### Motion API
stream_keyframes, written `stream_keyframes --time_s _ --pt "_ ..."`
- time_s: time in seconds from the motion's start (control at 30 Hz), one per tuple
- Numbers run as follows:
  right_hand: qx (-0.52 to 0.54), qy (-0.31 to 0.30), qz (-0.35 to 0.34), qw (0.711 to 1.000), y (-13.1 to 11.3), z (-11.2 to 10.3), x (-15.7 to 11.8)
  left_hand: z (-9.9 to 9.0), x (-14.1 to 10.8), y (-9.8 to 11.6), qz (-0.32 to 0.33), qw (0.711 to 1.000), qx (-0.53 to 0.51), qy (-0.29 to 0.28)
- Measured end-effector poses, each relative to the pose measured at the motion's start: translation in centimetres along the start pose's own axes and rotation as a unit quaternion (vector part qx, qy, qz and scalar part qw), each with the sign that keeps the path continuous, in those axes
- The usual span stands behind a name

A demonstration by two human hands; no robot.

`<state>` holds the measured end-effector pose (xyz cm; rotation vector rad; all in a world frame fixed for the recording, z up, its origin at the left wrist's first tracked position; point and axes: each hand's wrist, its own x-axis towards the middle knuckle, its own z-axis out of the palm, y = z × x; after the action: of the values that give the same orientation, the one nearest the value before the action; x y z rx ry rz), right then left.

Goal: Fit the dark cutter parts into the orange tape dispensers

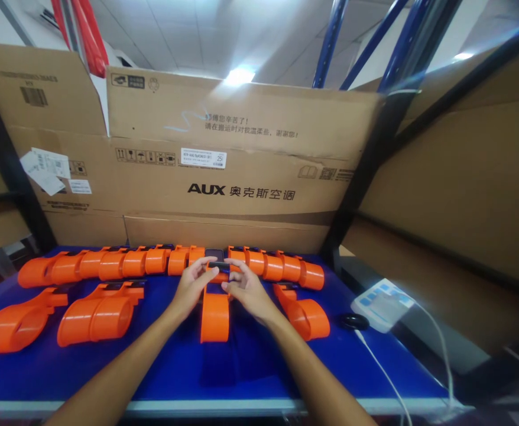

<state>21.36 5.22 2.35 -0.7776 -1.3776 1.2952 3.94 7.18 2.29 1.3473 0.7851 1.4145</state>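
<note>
Both of my hands meet above the middle of the blue table [171,373]. My left hand [192,285] pinches the left end of a small black bar-shaped piece [219,267] between thumb and fingers. At the right end, my right hand [247,290] grips the same piece with bent fingers. Just below my fingertips is an orange plastic looped part [215,319], its wide round band toward me. Whether the black piece is joined to it is hidden by my fingers. A dark flat rectangular object [214,254] lies right behind my hands.
Similar orange parts [111,263] line the back, continuing right [281,267]. Others lie in front left [97,316] and right [308,316]. A white device with a cable [383,305] and a round black object [354,322] sit at right. A cardboard wall [242,148] stands behind.
</note>
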Motion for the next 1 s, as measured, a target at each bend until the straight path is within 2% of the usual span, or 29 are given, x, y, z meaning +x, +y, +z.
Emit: stream_keyframes --time_s 0.13,0.23,0.4,0.7,1.0 --pt "-0.020 0.001 0.062 0.998 0.52 -0.38 -0.01 -0.67 -0.30 -0.68 0.011 0.999 -0.005 0.035" --pt "-0.032 -0.011 0.079 0.996 0.62 -0.36 -0.04 -0.88 -0.33 -0.89 0.007 0.999 -0.009 0.048" --pt "-0.048 -0.029 0.081 0.995 0.61 -0.11 -0.12 -0.72 -0.45 -0.98 0.005 0.999 -0.027 0.046" --pt "-0.119 0.000 0.040 0.992 0.76 0.09 -0.11 -0.46 -0.66 -0.97 0.004 0.998 -0.028 0.053" --pt "-0.156 -0.019 0.016 0.988 0.10 0.31 -0.34 -0.80 -0.50 -0.84 0.007 0.998 -0.017 0.061"
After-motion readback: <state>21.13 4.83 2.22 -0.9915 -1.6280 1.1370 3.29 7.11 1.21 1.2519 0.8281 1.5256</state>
